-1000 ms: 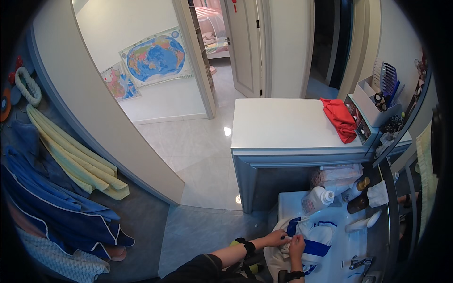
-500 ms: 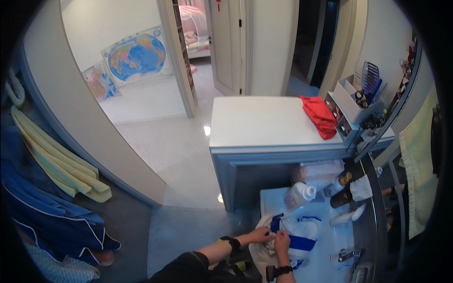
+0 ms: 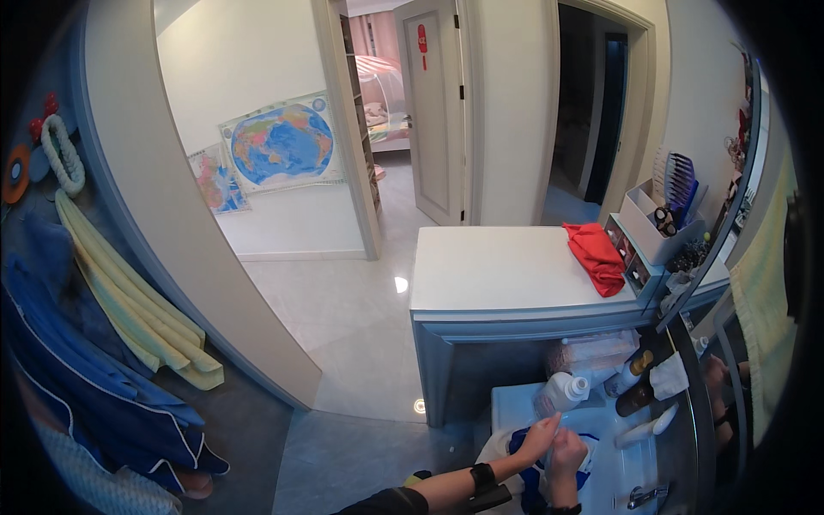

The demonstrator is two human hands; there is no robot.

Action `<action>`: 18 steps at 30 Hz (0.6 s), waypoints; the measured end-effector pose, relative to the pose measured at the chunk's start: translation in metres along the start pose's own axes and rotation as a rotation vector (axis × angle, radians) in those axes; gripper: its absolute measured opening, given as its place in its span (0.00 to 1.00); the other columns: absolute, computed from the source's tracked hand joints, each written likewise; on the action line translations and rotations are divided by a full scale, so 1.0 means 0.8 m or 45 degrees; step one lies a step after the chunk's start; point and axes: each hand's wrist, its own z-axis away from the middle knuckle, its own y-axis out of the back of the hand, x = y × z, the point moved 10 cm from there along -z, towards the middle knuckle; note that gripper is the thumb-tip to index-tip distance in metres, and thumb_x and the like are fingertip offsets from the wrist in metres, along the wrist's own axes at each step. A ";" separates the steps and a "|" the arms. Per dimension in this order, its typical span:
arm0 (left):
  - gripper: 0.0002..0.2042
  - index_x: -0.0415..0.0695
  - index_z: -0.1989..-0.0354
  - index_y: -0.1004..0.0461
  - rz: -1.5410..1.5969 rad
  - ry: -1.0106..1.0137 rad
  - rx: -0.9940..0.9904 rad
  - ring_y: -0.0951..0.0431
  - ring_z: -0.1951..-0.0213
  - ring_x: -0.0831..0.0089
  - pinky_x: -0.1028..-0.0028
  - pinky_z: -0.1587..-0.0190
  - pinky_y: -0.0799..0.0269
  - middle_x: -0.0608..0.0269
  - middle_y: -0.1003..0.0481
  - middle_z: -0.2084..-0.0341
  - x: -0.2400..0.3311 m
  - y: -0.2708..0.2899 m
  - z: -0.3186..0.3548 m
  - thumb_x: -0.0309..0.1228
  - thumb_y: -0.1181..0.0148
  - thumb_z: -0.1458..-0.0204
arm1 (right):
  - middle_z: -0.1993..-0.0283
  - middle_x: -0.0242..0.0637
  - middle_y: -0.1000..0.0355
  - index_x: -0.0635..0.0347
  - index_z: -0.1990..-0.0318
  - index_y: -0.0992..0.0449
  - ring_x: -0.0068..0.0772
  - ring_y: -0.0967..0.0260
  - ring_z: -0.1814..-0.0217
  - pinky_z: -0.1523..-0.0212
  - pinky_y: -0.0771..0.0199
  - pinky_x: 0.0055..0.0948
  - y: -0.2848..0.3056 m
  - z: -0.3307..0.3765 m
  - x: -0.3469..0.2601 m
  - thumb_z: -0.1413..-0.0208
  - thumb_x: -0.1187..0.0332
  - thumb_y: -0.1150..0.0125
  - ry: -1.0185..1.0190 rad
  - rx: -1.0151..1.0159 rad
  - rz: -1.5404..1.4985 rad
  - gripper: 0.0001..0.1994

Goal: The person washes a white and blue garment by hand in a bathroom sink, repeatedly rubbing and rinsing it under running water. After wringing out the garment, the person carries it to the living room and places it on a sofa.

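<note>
the left hand (image 3: 541,438) and the right hand (image 3: 566,452) meet above the near left part of the sink (image 3: 515,399), right beside each other, fingers bent. i cannot tell whether either one is clamped on anything, as the fingertips are too small and partly hide one another. the white-and-blue cloth (image 3: 534,487) lies bunched under them, partly in the sink and reaching over its left edge; the forearm and hands cover much of it. a black band (image 3: 482,475) wraps the left wrist.

a white bottle (image 3: 562,393) with a white cap stands at the far end of the sink, just beyond the hands. past the sink's far right corner are a wrapped pack (image 3: 592,350), a bottle with a yellowish cap (image 3: 629,375), a dark brown bottle (image 3: 635,397) and a small white cloth (image 3: 669,376). a slim white object (image 3: 639,432) lies along the sink's right side, and a metal faucet (image 3: 648,495) sits at its near right.

farther beyond the sink is a white-topped cabinet (image 3: 489,266) bearing a crumpled red cloth (image 3: 595,259). well to the left of the sink hang a yellow towel (image 3: 137,300) and blue towels (image 3: 86,386).
</note>
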 end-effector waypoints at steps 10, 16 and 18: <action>0.23 0.37 0.68 0.30 -0.403 -0.220 0.095 0.28 0.69 0.61 0.67 0.62 0.35 0.49 0.26 0.73 -0.018 0.022 0.008 0.44 0.65 0.36 | 0.84 0.50 0.35 0.61 0.80 0.30 0.54 0.35 0.82 0.81 0.42 0.47 -0.030 0.007 -0.010 0.44 0.62 0.52 0.016 -0.143 -0.324 0.16; 0.26 0.37 0.70 0.29 -0.531 -0.332 0.086 0.28 0.71 0.61 0.64 0.62 0.34 0.51 0.27 0.77 -0.009 0.020 0.018 0.47 0.66 0.36 | 0.84 0.53 0.36 0.63 0.81 0.32 0.59 0.37 0.82 0.80 0.42 0.49 -0.047 0.025 0.012 0.44 0.62 0.51 -0.339 -0.257 -0.092 0.17; 0.26 0.37 0.69 0.28 -0.493 -0.018 0.170 0.27 0.70 0.61 0.65 0.61 0.34 0.51 0.26 0.76 -0.033 0.041 0.016 0.47 0.66 0.36 | 0.85 0.52 0.37 0.62 0.82 0.34 0.59 0.37 0.81 0.80 0.41 0.48 -0.041 0.026 0.009 0.43 0.62 0.51 -0.335 -0.165 -0.177 0.18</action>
